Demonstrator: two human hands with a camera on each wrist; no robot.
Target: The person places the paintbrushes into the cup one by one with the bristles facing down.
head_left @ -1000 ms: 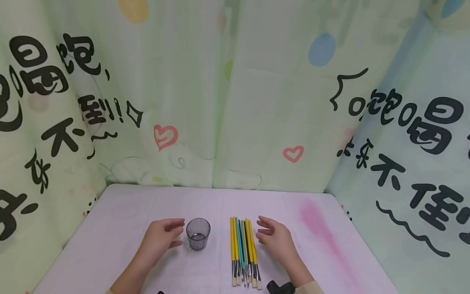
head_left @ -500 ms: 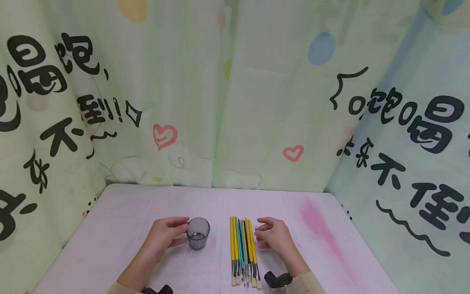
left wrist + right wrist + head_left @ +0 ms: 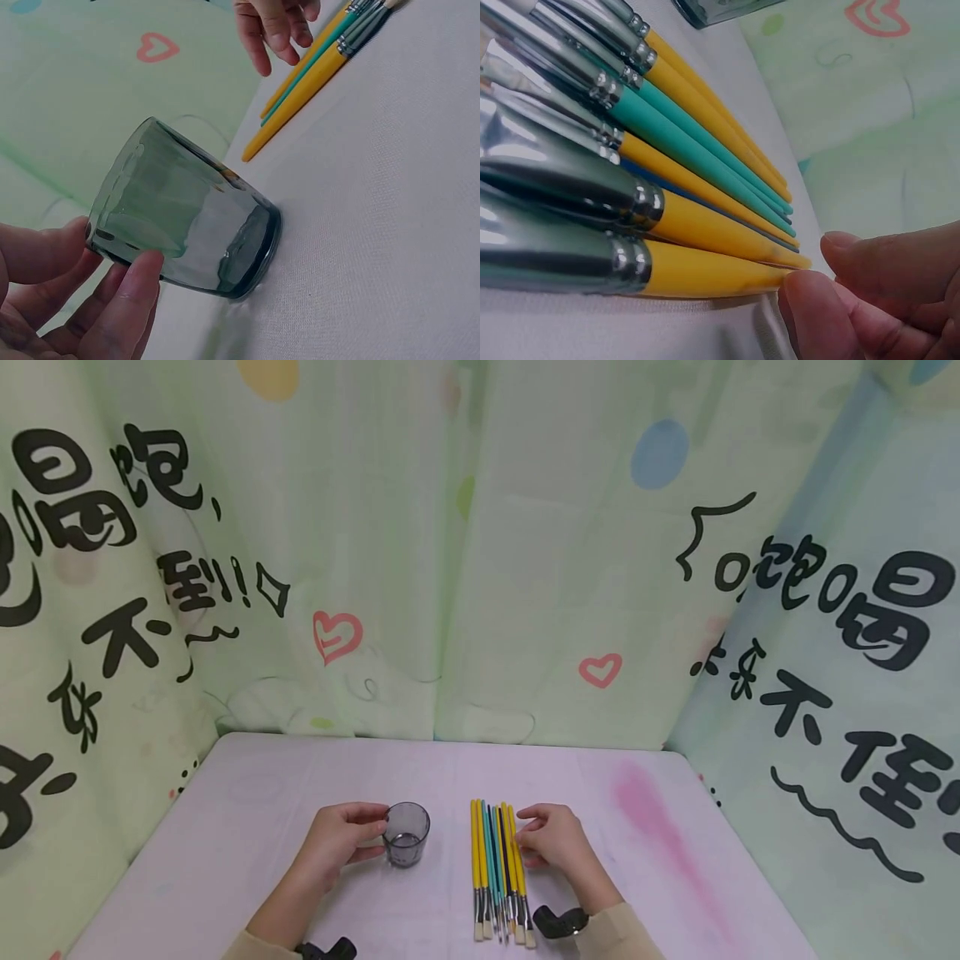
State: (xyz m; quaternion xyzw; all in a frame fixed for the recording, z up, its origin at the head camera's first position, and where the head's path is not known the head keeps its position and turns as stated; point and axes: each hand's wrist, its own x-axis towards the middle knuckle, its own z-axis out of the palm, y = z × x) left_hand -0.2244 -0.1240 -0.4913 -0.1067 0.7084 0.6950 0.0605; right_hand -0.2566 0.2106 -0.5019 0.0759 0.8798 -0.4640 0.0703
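Observation:
A smoky, clear drinking glass [image 3: 407, 835] stands upright on the table. At its left side my left hand [image 3: 347, 839] holds it, thumb and fingers against the wall near the rim; the left wrist view shows the glass [image 3: 187, 210] with no drink in it. Several paintbrushes [image 3: 501, 860] lie side by side, bristles towards me, with yellow, teal and dark blue handles. My right hand [image 3: 553, 839] is at the right edge of the row. Its thumb and forefinger stand apart around the end of the outermost yellow handle [image 3: 712, 268], the thumb tip overlapping it.
A pale cloth covers the table [image 3: 285, 768], with a pink stain [image 3: 652, 818] at the right. Printed curtains [image 3: 525, 568] enclose the back and both sides. Black wrist mounts [image 3: 558, 922] sit at the beige sleeves [image 3: 618, 935].
My left hand has moved right from beside the glass to hold its side. My right hand has come left to the brush handles. The glass and brushes remain in place.

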